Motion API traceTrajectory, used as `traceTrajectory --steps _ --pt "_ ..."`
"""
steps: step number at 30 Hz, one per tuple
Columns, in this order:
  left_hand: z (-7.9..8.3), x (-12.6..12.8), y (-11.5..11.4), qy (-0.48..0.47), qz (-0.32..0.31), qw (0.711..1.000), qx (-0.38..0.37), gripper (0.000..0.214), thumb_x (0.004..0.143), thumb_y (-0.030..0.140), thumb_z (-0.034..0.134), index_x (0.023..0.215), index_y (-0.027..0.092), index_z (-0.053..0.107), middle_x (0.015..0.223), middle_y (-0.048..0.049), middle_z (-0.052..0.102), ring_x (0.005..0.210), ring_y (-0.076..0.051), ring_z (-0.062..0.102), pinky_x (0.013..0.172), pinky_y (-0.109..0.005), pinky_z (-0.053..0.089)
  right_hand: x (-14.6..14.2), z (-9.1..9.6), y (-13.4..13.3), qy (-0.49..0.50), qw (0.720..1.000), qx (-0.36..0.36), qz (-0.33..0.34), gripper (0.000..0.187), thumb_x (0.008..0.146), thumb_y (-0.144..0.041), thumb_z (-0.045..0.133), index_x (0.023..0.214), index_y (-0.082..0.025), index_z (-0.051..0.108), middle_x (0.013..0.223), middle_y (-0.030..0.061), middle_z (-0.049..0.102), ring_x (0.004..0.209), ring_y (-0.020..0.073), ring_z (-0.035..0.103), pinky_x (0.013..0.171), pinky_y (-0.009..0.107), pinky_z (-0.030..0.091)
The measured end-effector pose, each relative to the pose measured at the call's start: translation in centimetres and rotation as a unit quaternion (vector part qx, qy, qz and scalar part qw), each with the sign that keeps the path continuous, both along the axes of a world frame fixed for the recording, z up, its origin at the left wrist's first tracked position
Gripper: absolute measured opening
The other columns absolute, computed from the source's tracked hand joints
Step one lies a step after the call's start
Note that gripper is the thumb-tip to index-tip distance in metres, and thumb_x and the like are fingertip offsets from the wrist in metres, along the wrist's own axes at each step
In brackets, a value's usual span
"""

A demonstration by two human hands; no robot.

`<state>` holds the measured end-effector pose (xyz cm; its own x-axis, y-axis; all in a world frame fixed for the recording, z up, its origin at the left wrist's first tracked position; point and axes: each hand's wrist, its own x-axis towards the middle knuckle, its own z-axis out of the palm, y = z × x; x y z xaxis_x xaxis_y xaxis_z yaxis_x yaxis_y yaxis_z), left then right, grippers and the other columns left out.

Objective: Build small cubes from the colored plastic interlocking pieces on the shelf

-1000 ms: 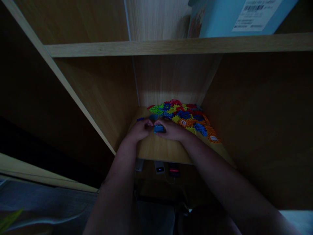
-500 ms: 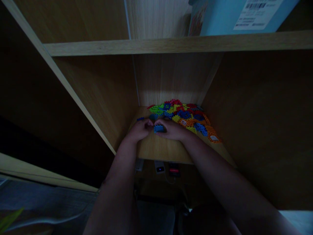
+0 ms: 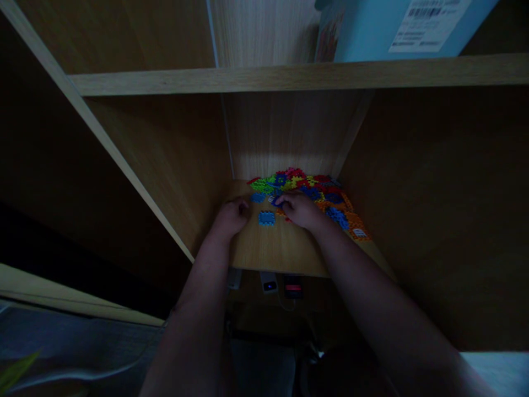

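Note:
At the left edge of the pile my right hand [image 3: 301, 209] has thumb and finger closed on a dark blue toothed building piece [image 3: 276, 202]. A light blue rectangular building piece [image 3: 266, 218] lies flat on the shelf board between my hands, touched by neither. My left hand [image 3: 232, 216] rests to its left with curled fingers; what they hold, if anything, is hidden. Another blue piece [image 3: 258, 197] lies just beyond. The pile of coloured interlocking pieces [image 3: 335, 216] spreads behind and to the right of my right hand, which covers part of it.
Wooden side walls [image 3: 173, 149] enclose the compartment, and an upper shelf edge [image 3: 264, 79] crosses above my hands. A light blue box [image 3: 372, 33] with a white label stands on that upper shelf. Below the board are a device with a small lit screen [image 3: 269, 285] and a cable.
The light blue piece has left my right hand and lies on the board. My right hand has moved right to the pile. My left hand has drawn slightly left, apart from it.

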<state>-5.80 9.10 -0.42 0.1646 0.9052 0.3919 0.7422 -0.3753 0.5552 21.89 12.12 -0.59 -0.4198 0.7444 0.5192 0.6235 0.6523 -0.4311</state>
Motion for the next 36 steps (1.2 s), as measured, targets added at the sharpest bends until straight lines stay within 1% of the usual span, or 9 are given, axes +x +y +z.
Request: traceTrajectory --steps 6,9,14,17,23,27,30,33,36 --pt "-0.5 -0.4 0.3 0.026 0.035 0.999 0.002 0.012 0.091 0.024 0.063 0.097 0.021 0.073 0.092 -0.0098 0.079 0.087 -0.025 0.074 0.086 -0.038 0.059 0.2 -0.7 0.6 -0.053 0.998 0.033 -0.005 0.028 0.086 -0.008 0.061 0.088 -0.026 0.083 0.104 0.0044 0.082 0.104 0.0253 0.074 0.105 0.047 0.054" --pt "-0.7 -0.5 0.6 0.036 0.049 0.998 0.005 0.016 0.093 0.024 0.062 0.102 0.019 0.075 0.103 -0.0143 0.079 0.096 -0.029 0.075 0.094 -0.044 0.059 0.4 -0.5 0.5 -0.075 0.996 0.036 -0.025 0.025 0.087 -0.009 0.062 0.083 -0.025 0.082 0.098 0.0058 0.082 0.099 0.0260 0.074 0.102 0.046 0.055" --pt "-1.2 0.4 0.9 0.035 -0.036 0.997 0.052 0.038 0.098 0.019 0.050 0.131 0.018 0.069 0.146 -0.0158 0.069 0.141 -0.029 0.061 0.124 -0.048 0.044 0.2 0.2 0.0 -0.079 0.996 0.024 -0.036 0.027 0.086 -0.007 0.062 0.082 -0.026 0.081 0.096 0.0050 0.082 0.095 0.0257 0.073 0.100 0.043 0.054" --pt "-1.8 1.1 0.9 0.034 -0.073 0.997 0.011 0.047 0.104 0.027 0.046 0.149 0.021 0.058 0.166 -0.0130 0.053 0.156 -0.027 0.046 0.132 -0.050 0.035 0.0 0.3 -0.2 -0.069 0.997 0.020 -0.022 0.028 0.085 -0.006 0.061 0.084 -0.026 0.080 0.097 0.0044 0.082 0.098 0.0259 0.073 0.103 0.044 0.053" --pt "-2.8 0.7 1.3 0.093 -0.068 0.992 -0.043 0.060 0.094 0.022 0.058 0.154 0.020 0.055 0.163 -0.0147 0.055 0.159 -0.033 0.043 0.132 -0.051 0.034 -0.3 0.1 -0.2 -0.069 0.997 0.030 -0.020 0.028 0.086 -0.005 0.061 0.091 -0.025 0.079 0.103 0.0050 0.081 0.103 0.0270 0.072 0.105 0.046 0.053" --pt "-2.5 0.5 1.2 0.132 -0.050 0.990 -0.032 0.057 0.099 0.024 0.048 0.156 0.019 0.053 0.161 -0.0139 0.058 0.155 -0.029 0.048 0.131 -0.045 0.035 -0.3 -0.3 0.0 -0.061 0.995 0.041 -0.073 0.027 0.090 -0.010 0.061 0.105 -0.024 0.078 0.113 0.0080 0.080 0.112 0.0282 0.069 0.108 0.046 0.052" --pt "-1.9 0.8 0.8 0.166 -0.048 0.984 -0.041 0.059 0.102 0.024 0.041 0.160 0.016 0.048 0.169 -0.0123 0.049 0.159 -0.026 0.042 0.134 -0.041 0.030 -0.3 -0.7 0.3 -0.078 0.992 0.041 -0.091 0.030 0.091 -0.010 0.059 0.113 -0.022 0.076 0.121 0.0105 0.078 0.119 0.0287 0.067 0.112 0.045 0.050" --pt "-1.4 1.1 0.4 0.199 -0.077 0.975 -0.060 0.064 0.102 0.024 0.041 0.166 0.019 0.040 0.178 -0.0067 0.032 0.167 -0.026 0.025 0.137 -0.044 0.023 -0.5 -1.2 0.7 -0.104 0.990 0.037 -0.086 0.033 0.093 -0.010 0.057 0.116 -0.022 0.076 0.124 0.0104 0.077 0.123 0.0281 0.067 0.116 0.046 0.047" --pt "-1.3 1.1 0.2 0.210 -0.083 0.971 -0.074 0.069 0.099 0.020 0.043 0.168 0.020 0.037 0.179 -0.0054 0.030 0.168 -0.029 0.020 0.137 -0.048 0.022 -0.6 -1.6 1.1 -0.117 0.988 0.030 -0.092 0.031 0.095 -0.012 0.057 0.117 -0.022 0.076 0.128 0.0105 0.077 0.127 0.0290 0.065 0.118 0.048 0.045"
